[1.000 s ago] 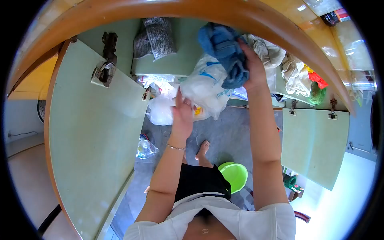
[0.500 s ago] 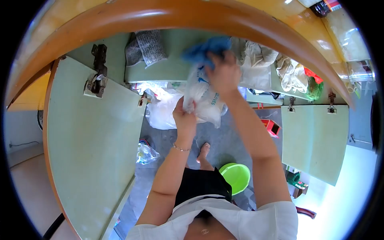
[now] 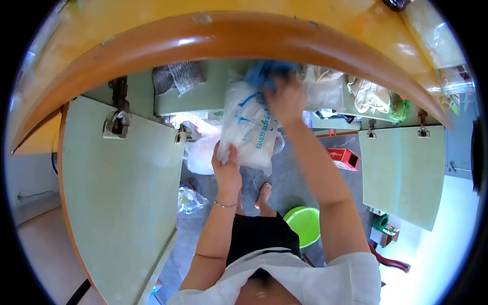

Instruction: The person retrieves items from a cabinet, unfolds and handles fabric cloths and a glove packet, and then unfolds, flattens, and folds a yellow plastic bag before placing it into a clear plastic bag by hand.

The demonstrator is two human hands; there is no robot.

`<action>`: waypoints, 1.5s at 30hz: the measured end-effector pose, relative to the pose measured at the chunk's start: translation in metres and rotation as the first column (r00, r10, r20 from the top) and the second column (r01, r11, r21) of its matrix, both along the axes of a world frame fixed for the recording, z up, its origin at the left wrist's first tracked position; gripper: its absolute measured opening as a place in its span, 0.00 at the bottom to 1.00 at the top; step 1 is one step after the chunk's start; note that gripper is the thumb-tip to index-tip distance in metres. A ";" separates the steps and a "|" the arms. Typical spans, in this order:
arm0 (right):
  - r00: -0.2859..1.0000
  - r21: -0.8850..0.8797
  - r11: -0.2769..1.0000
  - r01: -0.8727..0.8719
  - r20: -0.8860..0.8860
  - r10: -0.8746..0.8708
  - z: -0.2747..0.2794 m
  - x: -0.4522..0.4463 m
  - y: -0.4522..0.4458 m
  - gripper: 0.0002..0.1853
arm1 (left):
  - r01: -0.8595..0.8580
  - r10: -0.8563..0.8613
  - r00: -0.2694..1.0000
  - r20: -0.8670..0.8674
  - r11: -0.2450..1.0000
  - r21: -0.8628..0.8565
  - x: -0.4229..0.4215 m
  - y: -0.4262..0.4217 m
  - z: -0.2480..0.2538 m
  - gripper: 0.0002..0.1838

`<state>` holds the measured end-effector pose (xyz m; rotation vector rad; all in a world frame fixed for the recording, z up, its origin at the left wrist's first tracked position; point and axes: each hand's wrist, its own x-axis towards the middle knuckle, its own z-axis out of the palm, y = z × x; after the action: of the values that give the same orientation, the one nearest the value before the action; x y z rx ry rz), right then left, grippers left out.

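My left hand (image 3: pixel 227 173) is closed on the lower left edge of a clear plastic bag of gloves (image 3: pixel 249 134), printed with blue lettering. The bag hangs in front of the green cabinet shelf (image 3: pixel 195 104). Just above it, my right hand (image 3: pixel 286 101) grips a bunched blue cloth (image 3: pixel 262 75) over the shelf; motion blurs both cloth and fingers. A grey mesh cloth (image 3: pixel 178 79) lies on the shelf to the left. To the right of my right hand are a white bag (image 3: pixel 323 89) and a cream cloth bag (image 3: pixel 368 94).
An orange-brown counter edge (image 3: pixel 244 38) arches overhead. Open cabinet doors stand at left (image 3: pixel 117 193) and right (image 3: pixel 401 173). White plastic bags (image 3: pixel 199 155) sit below the shelf. On the floor are a green basin (image 3: pixel 303 226) and a red box (image 3: pixel 344 158).
The glove bag has turned so its printed face shows more fully, and my left hand has shifted slightly down and left. My right hand still holds the blue cloth; the camera view has tilted.
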<state>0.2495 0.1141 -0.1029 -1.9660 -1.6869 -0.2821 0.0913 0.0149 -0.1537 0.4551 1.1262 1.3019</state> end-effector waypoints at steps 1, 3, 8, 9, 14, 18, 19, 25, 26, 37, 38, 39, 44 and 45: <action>0.999 -0.016 0.999 0.051 -0.011 -0.051 0.000 0.015 0.014 0.17 | -0.008 0.007 1.000 -0.023 1.000 -0.030 -0.003 -0.005 -0.001 0.15; 0.987 -0.050 0.995 0.088 -0.131 -0.094 0.005 0.045 0.042 0.16 | 0.008 -0.007 0.995 0.098 1.000 -0.018 -0.010 -0.006 -0.001 0.15; 0.868 -0.141 0.990 0.002 -0.492 -0.071 0.045 0.043 0.018 0.15 | 0.008 -0.011 0.972 0.234 1.000 0.016 -0.012 -0.010 -0.014 0.15; 0.930 -0.126 0.991 -0.054 -0.367 0.004 0.040 0.028 -0.001 0.15 | 0.006 -0.008 0.971 0.239 1.000 0.012 -0.011 -0.010 -0.017 0.15; 0.997 -0.020 0.998 0.057 -0.048 -0.058 -0.007 0.035 0.007 0.18 | 0.074 -0.090 0.970 0.226 0.994 0.076 -0.017 -0.014 -0.021 0.17; 0.965 0.129 0.987 0.092 0.234 -0.120 0.030 0.038 0.013 0.19 | 0.129 -0.167 0.911 0.377 0.984 0.123 -0.040 -0.035 -0.022 0.21; 0.999 0.120 0.991 -0.053 0.002 0.053 0.032 0.034 -0.001 0.19 | 0.132 -0.176 0.876 0.449 0.983 0.129 -0.043 -0.039 -0.018 0.22; 0.162 -0.136 0.844 -0.519 -0.985 -0.059 0.083 0.008 -0.094 0.14 | 0.239 -0.325 0.860 0.393 0.938 0.252 -0.058 -0.050 -0.005 0.28; 0.143 -0.171 0.818 -0.550 -0.984 -0.109 0.088 0.011 -0.103 0.13 | 0.252 -0.348 0.850 0.395 0.928 0.275 -0.058 -0.052 -0.002 0.28; 0.268 -0.111 0.750 -0.653 -0.959 0.092 0.182 0.028 -0.182 0.05 | 0.284 -0.610 0.580 0.540 0.773 0.568 -0.046 -0.082 0.026 0.32; 0.304 -0.112 0.746 -0.657 -0.944 0.126 0.189 0.030 -0.189 0.05 | 0.283 -0.614 0.554 0.563 0.774 0.566 -0.042 -0.082 0.029 0.33; 0.328 -0.121 0.755 -0.644 -0.936 0.130 0.195 0.032 -0.196 0.06 | 0.283 -0.614 0.527 0.587 0.778 0.560 -0.037 -0.083 0.033 0.34; 0.390 -0.041 0.804 -0.594 -0.888 0.243 0.221 0.050 -0.231 0.08 | 0.375 -0.516 0.704 0.488 0.854 0.361 -0.017 -0.093 0.057 0.40; 0.323 0.014 0.833 -0.553 -0.918 0.229 0.231 0.055 -0.240 0.09 | 0.407 -0.590 0.717 0.370 0.786 0.465 -0.014 -0.096 0.065 0.42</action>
<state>0.3042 -0.1262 0.1278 -1.2930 -1.3644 1.1370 0.0775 -0.0810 -0.0891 0.5990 0.2756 1.0292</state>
